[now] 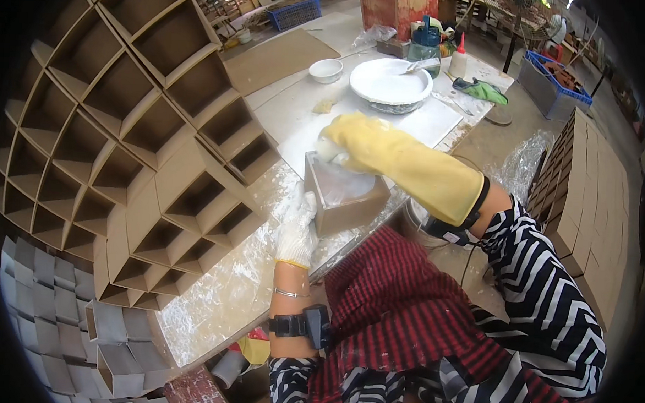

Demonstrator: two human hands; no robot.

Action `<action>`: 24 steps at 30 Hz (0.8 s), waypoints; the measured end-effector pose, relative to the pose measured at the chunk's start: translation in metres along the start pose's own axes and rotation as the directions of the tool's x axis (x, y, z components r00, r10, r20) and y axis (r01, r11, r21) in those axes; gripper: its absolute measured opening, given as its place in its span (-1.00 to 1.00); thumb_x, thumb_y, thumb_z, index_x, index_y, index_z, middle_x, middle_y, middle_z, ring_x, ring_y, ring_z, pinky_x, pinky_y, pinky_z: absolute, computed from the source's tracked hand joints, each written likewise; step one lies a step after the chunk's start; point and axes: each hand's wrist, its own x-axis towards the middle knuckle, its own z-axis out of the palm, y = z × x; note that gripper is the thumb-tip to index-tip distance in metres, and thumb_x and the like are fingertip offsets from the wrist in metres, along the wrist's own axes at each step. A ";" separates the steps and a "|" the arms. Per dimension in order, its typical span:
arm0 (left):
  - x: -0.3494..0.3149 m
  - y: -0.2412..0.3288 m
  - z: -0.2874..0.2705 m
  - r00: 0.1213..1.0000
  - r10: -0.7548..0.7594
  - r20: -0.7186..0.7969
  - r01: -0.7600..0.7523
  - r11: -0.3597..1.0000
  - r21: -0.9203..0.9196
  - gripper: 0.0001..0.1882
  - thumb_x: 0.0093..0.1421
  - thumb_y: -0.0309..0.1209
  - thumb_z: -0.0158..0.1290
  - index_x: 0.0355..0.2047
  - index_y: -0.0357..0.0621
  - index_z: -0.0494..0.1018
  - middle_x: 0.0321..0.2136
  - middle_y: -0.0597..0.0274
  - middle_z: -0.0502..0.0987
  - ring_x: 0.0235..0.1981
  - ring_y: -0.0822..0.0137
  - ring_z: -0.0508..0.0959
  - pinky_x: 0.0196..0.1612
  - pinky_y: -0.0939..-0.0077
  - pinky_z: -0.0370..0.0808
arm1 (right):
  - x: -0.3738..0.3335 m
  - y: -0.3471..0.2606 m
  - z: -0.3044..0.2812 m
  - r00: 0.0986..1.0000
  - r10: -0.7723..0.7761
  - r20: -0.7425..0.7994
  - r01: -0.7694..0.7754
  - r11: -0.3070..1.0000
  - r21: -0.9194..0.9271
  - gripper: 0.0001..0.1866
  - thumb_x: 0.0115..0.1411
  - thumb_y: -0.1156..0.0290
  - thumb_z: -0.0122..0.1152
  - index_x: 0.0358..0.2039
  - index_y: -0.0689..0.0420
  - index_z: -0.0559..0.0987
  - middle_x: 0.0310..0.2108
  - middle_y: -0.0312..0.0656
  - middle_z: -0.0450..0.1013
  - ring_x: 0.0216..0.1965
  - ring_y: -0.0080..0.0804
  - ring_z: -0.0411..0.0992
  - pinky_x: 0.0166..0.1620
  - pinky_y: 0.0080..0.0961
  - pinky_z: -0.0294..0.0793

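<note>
On the worktable in front of me a brown open-topped box stands with a whitish smear inside. My left hand, in a white knit glove with a yellow cuff, grips the box's left wall near its corner. My right hand, in a long yellow rubber glove, is closed on a soft white wad at the far left rim of the box. The wad's kind does not show, and its upper side is hidden under the fingers.
Stacks of brown cardboard-like boxes rise at the left; more boxes stand right. Behind my right hand are a white-coated basin with a brush, a small white bowl, a squeeze bottle and a blue-green jug.
</note>
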 end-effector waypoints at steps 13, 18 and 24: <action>-0.014 0.013 0.047 0.993 0.102 -0.061 -0.085 0.969 0.234 -0.48 0.26 -0.41 -0.01 0.20 -0.21 0.16 -0.08 0.22 0.42 -0.11 0.35 0.44 -0.08 0.44 0.48 | -0.010 0.051 0.000 0.975 0.206 0.085 -0.213 0.974 0.080 -0.42 -0.04 0.32 0.25 0.06 0.09 0.41 -0.07 0.01 0.44 -0.03 -0.07 0.41 0.01 -0.31 0.39; -0.014 0.013 0.048 0.997 0.071 -0.035 -0.060 0.966 0.253 -0.48 0.27 -0.37 -0.03 0.19 -0.28 0.15 -0.02 0.16 0.37 -0.03 0.33 0.39 -0.01 0.46 0.40 | 0.002 0.060 0.009 0.939 0.256 0.228 -0.291 0.947 0.136 -0.46 -0.06 0.36 0.25 0.00 0.11 0.43 -0.10 0.03 0.44 -0.05 -0.10 0.43 -0.02 -0.32 0.39; -0.015 0.001 0.028 0.991 -0.027 -0.132 0.019 0.998 -0.065 -0.60 0.26 -0.28 0.00 0.04 -0.20 0.30 -0.14 0.18 0.47 -0.17 0.22 0.51 -0.11 0.17 0.52 | -0.016 0.059 0.012 0.996 0.086 -0.023 -0.075 0.952 0.298 -0.49 -0.08 0.45 0.25 -0.04 0.17 0.42 -0.13 0.07 0.44 -0.04 -0.05 0.41 -0.01 -0.35 0.38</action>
